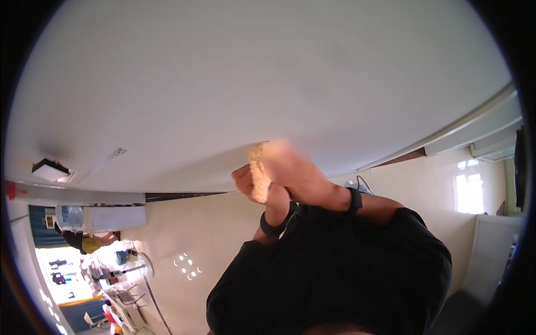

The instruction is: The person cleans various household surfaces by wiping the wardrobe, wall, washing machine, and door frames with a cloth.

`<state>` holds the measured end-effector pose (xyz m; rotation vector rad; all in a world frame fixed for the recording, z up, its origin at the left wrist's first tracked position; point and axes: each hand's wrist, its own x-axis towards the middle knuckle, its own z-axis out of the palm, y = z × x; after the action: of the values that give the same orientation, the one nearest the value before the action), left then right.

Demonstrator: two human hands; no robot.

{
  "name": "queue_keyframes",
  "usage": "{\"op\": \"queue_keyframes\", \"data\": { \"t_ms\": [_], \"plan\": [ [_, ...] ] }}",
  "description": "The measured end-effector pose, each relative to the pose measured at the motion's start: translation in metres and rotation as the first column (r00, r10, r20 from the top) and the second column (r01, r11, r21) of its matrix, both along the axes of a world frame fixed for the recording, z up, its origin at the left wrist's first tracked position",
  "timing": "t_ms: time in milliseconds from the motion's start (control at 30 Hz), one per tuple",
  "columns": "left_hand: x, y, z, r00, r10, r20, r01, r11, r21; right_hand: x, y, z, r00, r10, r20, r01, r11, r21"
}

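A tan, rough-textured piece (259,176), perhaps cloth or sponge, is upright between my two hands. My left hand (243,181) has its fingers closed on the left side of this piece. Close against its right side is my right hand (287,167), smeared by motion, so its fingers cannot be made out. Both hands are right by a large, pale, smooth surface (268,84), which fills the upper view. Dark bands circle both wrists.
A small black-and-white box (51,169) is on the pale surface at left, near a clear strip (103,163). Far left are a person (84,240), a standing fan (146,266) and chairs. A white cabinet (488,257) stands at right.
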<state>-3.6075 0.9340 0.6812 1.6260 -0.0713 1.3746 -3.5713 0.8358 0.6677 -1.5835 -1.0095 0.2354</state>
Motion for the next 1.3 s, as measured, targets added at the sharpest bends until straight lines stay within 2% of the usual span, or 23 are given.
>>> {"op": "queue_keyframes", "data": {
  "t_ms": [33,100,133,167,233,300,333,400,500,600,633,667,700,767,833,867,900,1000,1067,1100,1167,1267,1300],
  "plan": [
    [0.001,-0.008,-0.001,0.995,0.042,-0.094,-0.039,0.999,0.031,0.001,-0.010,-0.001,0.999,-0.020,-0.038,0.020,1.000,-0.008],
    [0.005,-0.026,-0.002,0.996,-0.073,-0.052,0.068,0.994,-0.080,-0.005,-0.027,-0.010,0.960,-0.205,0.189,0.222,0.973,-0.070],
    [0.008,-0.025,-0.015,0.989,-0.094,-0.118,0.099,0.995,0.034,-0.008,-0.035,-0.016,0.903,-0.283,0.324,0.328,0.940,-0.092],
    [0.011,-0.025,-0.025,0.966,-0.216,-0.140,0.232,0.967,0.106,-0.010,-0.044,-0.023,0.823,-0.353,0.445,0.438,0.893,-0.100],
    [0.021,-0.040,-0.049,0.972,-0.189,-0.139,0.221,0.934,0.279,-0.015,-0.061,-0.025,0.675,-0.429,0.601,0.585,0.807,-0.082],
    [0.023,-0.060,-0.070,0.933,-0.293,-0.209,0.326,0.935,0.140,-0.002,-0.086,-0.064,0.682,-0.421,0.598,0.617,0.770,-0.161],
    [0.025,-0.066,-0.070,0.914,-0.369,-0.165,0.388,0.917,0.097,0.007,-0.096,-0.074,0.662,-0.399,0.634,0.634,0.749,-0.191],
    [0.020,-0.074,-0.063,0.922,-0.337,-0.192,0.358,0.930,0.085,0.012,-0.118,-0.081,0.638,-0.338,0.692,0.641,0.732,-0.233],
    [0.019,-0.075,-0.028,0.946,-0.289,-0.148,0.306,0.946,0.110,0.015,-0.117,-0.024,0.632,-0.360,0.687,0.568,0.818,-0.094],
    [0.024,-0.070,0.027,0.995,-0.102,-0.022,0.104,0.954,0.282,0.027,-0.104,0.021,0.660,-0.351,0.665,0.475,0.880,-0.007],
    [0.025,-0.069,0.047,0.997,-0.062,0.040,0.046,0.948,0.316,0.027,-0.097,0.041,0.605,-0.388,0.695,0.460,0.883,0.091],
    [0.020,-0.067,0.064,0.999,-0.047,-0.013,0.049,0.943,0.328,0.027,-0.091,0.061,0.545,-0.428,0.721,0.441,0.878,0.187],
    [0.019,-0.071,0.081,1.000,-0.013,0.003,0.012,0.963,0.270,0.029,-0.084,0.074,0.401,-0.496,0.770,0.426,0.845,0.322],
    [0.018,-0.077,0.100,0.997,0.075,-0.035,-0.056,0.923,0.379,0.034,-0.085,0.071,0.369,-0.488,0.791,0.396,0.853,0.341],
    [0.018,-0.076,0.093,0.998,0.052,-0.042,-0.033,0.930,0.367,0.043,-0.089,0.066,0.301,-0.459,0.836,0.349,0.869,0.351],
    [0.018,-0.080,0.084,0.995,0.053,-0.081,-0.024,0.948,0.317,0.045,-0.095,0.063,0.320,-0.418,0.850,0.345,0.887,0.307],
    [0.014,-0.077,0.072,0.979,0.115,-0.166,-0.050,0.935,0.352,0.043,-0.098,0.058,0.342,-0.373,0.862,0.341,0.905,0.256],
    [0.010,-0.095,0.030,0.949,0.026,-0.314,0.034,0.982,0.186,0.034,-0.122,0.020,0.473,-0.276,0.837,0.377,0.922,0.091],
    [0.012,-0.107,-0.006,0.912,-0.011,-0.410,0.069,0.989,0.127,0.031,-0.136,-0.019,0.484,-0.242,0.841,0.408,0.912,0.028],
    [0.012,-0.116,-0.012,0.886,0.048,-0.461,0.025,0.988,0.150,0.029,-0.143,-0.038,0.496,-0.222,0.839,0.425,0.905,-0.013],
    [0.010,-0.115,-0.039,0.852,0.029,-0.523,0.045,0.991,0.129,0.020,-0.147,-0.054,0.584,-0.190,0.789,0.424,0.901,-0.097],
    [0.017,-0.115,-0.050,0.884,-0.003,-0.467,0.129,0.963,0.238,0.019,-0.165,-0.049,0.638,-0.157,0.754,0.435,0.882,-0.185],
    [0.021,-0.120,-0.047,0.892,-0.022,-0.451,0.160,0.950,0.269,0.021,-0.175,-0.044,0.613,-0.167,0.772,0.459,0.871,-0.175]
  ]
}}
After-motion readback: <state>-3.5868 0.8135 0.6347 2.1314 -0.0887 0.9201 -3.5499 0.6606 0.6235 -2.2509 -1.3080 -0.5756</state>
